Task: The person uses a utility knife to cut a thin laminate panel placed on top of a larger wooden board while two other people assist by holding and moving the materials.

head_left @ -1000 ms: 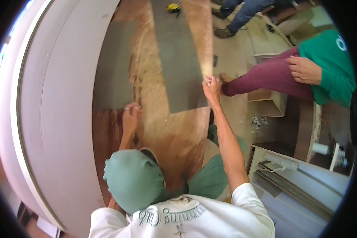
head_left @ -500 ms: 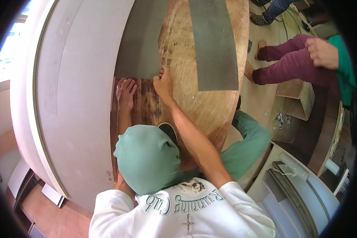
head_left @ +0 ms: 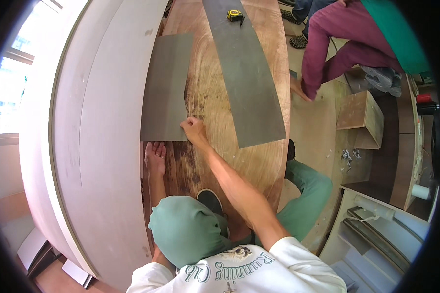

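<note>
Shirt and legs: white shirt [head_left: 230, 273] with green print at the lower edge; green trousers [head_left: 188, 229] bent at the knee, a dark shoe [head_left: 209, 201] just ahead of it on the wood
Left hand: the left hand [head_left: 155, 157] lies palm up, fingers stretched out flat, a ring on one, fingertips at the near edge of the grey sheet
Right hand: the right hand [head_left: 194, 131] has its fingers curled in narrow at the sheet's near right corner; whether they pinch it I cannot tell
Grey sheet: the grey sheet [head_left: 165, 88] lies flat on the wooden board [head_left: 215, 166], left side along a large pale panel [head_left: 107, 127]
Grey strip: a longer grey strip [head_left: 252, 88] lies right of the sheet, apart from it, slanting away
Right floor: white scraps [head_left: 346, 156] near an open wooden box [head_left: 361, 119]
Farther off: a yellow-and-black tape measure [head_left: 234, 16] on the strip; a person in maroon trousers [head_left: 342, 29] to the right; patterned shoes [head_left: 298, 41] of another person beyond
</note>
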Motion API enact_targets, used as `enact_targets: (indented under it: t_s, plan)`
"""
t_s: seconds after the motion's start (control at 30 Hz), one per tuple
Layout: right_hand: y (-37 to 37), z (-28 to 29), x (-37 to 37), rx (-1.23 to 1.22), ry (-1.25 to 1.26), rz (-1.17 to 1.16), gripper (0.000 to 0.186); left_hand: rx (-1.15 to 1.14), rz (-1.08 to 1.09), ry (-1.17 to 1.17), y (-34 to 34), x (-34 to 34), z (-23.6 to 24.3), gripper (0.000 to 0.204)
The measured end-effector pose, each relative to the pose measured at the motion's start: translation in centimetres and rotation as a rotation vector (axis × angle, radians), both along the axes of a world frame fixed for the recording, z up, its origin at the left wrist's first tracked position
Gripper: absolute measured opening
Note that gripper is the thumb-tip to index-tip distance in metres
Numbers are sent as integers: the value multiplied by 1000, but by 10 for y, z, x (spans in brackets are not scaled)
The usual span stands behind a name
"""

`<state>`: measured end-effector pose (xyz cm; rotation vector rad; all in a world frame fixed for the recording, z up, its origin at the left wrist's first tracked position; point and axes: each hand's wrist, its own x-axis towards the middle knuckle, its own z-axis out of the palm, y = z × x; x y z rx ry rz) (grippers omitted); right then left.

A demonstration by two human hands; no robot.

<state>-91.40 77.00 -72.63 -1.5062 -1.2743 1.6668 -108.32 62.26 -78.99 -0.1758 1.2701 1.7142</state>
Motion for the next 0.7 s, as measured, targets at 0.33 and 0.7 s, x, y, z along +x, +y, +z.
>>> enact_targets:
  t_s: [0.33, 0.7]
  plan:
    - [23, 86, 14, 232, 142, -59, 16, 103, 63, -84, 25, 17, 53, 57]
    - [69, 37, 327, 176, -92, -320, 44, -331, -852, 351, -15, 86, 73, 47]
